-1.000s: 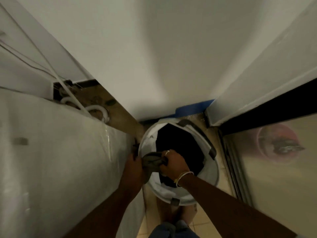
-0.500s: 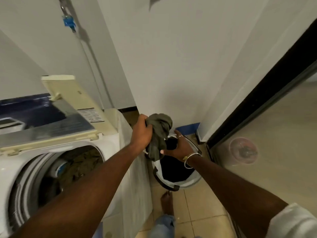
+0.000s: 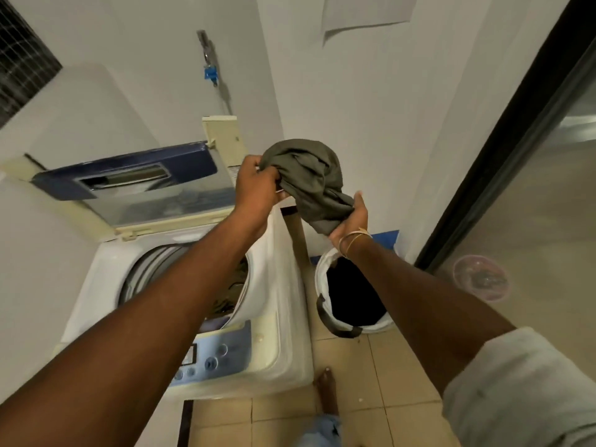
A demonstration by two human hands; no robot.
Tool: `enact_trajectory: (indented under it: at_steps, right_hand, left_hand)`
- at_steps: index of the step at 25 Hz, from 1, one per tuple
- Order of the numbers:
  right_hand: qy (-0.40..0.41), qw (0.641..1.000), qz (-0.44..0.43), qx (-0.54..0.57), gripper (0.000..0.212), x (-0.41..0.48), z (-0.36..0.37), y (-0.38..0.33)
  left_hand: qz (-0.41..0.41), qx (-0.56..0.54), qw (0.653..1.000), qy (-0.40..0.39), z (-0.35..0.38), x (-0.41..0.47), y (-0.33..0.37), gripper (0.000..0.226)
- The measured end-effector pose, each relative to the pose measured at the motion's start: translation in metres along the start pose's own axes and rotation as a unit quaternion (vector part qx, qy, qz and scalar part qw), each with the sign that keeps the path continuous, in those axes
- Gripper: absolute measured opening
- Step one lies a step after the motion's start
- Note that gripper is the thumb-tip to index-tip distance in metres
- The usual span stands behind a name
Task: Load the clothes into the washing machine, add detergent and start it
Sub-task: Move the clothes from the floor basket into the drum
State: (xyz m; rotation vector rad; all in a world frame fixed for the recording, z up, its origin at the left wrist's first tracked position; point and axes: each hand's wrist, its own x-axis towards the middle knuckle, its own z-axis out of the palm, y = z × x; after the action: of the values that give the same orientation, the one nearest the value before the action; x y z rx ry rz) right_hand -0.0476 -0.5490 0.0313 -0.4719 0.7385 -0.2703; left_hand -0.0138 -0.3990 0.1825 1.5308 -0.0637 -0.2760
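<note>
A crumpled olive-green garment (image 3: pixel 306 182) is held up in the air between the washer and the basket. My left hand (image 3: pixel 256 188) grips its upper left edge. My right hand (image 3: pixel 353 217), with thin bangles at the wrist, clasps its lower end from below. The white top-loading washing machine (image 3: pixel 277 304) stands at left with its lid (image 3: pixel 135 185) raised; some clothes show in the drum (image 3: pixel 233 291), mostly hidden by my left forearm. The white laundry basket (image 3: pixel 322 279) with a dark inside sits on the floor to the machine's right.
The machine's blue control panel (image 3: pixel 213 356) faces me. A white wall is close behind, a dark-framed glass door (image 3: pixel 532 195) stands at right, and a tap (image 3: pixel 209 72) is on the wall. My bare foot (image 3: pixel 327 388) rests on the tiled floor.
Both hands have lifted the olive garment out of the basket, up and leftward. My view has risen from the basket to take in the open washer.
</note>
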Motion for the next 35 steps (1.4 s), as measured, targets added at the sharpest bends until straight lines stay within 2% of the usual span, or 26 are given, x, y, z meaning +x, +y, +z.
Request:
enact_trajectory:
  at_steps: [4,6,9,11,13,15,16,18,20,22,24,27,30,32,35]
  right_hand:
    - [-0.075,0.99,-0.033,-0.111,0.044,-0.061,0.048,0.029]
    - [-0.121,0.977,0.003,-0.176,0.044,-0.081,0.072,0.062]
    - [-0.17,0.952,0.024,-0.253,0.054,-0.094,0.111,0.114]
    - [-0.185,0.939,0.016,-0.291,0.045,-0.095,0.136,0.148]
    - [-0.164,0.932,0.024,-0.323,0.036,-0.092,0.155,0.179]
    - [-0.137,0.918,0.04,-0.371,0.039,-0.077,0.163,0.212]
    - [-0.118,0.907,0.047,-0.402,0.047,-0.067,0.166,0.229]
    - [-0.085,0.902,0.119,-0.406,0.068,-0.046,0.165,0.254]
    - [-0.06,0.897,0.196,-0.391,0.081,-0.036,0.166,0.271]
    - [-0.045,0.879,0.192,-0.435,0.084,-0.028,0.168,0.277]
    - [-0.026,0.87,0.167,-0.463,0.077,-0.018,0.167,0.277]
    - [-0.009,0.862,0.119,-0.492,0.056,-0.012,0.164,0.268]
    - [0.019,0.848,-0.01,-0.529,0.041,-0.013,0.145,0.244]
    - [0.052,0.826,-0.116,-0.549,0.045,-0.013,0.122,0.216]
    - [0.103,0.825,-0.177,-0.526,0.049,-0.003,0.078,0.166]
  left_hand:
    - [-0.028,-0.044,0.997,0.062,-0.073,-0.015,0.013,0.023]
    - [-0.06,-0.054,0.993,0.083,-0.11,-0.012,0.009,0.023]
    - [-0.101,-0.056,0.988,0.098,-0.162,-0.005,-0.01,0.014]
    - [-0.116,-0.043,0.986,0.114,-0.199,0.003,-0.027,0.019]
    - [-0.126,-0.048,0.983,0.121,-0.237,0.014,-0.046,0.029]
    - [-0.161,-0.037,0.981,0.1,-0.27,0.025,-0.065,0.031]
    - [-0.195,-0.022,0.977,0.078,-0.288,0.031,-0.075,0.033]
    - [-0.262,0.044,0.964,0.024,-0.315,0.041,-0.093,0.034]
    - [-0.289,0.112,0.951,-0.017,-0.337,0.049,-0.105,0.02]
    - [-0.294,0.145,0.945,-0.015,-0.352,0.059,-0.121,0.016]
    - [-0.279,0.173,0.945,-0.018,-0.355,0.068,-0.133,0.021]
    - [-0.23,0.265,0.935,-0.057,-0.335,0.076,-0.143,0.031]
    - [-0.09,0.423,0.893,-0.121,-0.286,0.074,-0.142,0.019]
    - [-0.002,0.434,0.89,-0.138,-0.234,0.067,-0.137,0.019]
    - [0.028,0.391,0.906,-0.157,-0.153,0.061,-0.137,0.018]
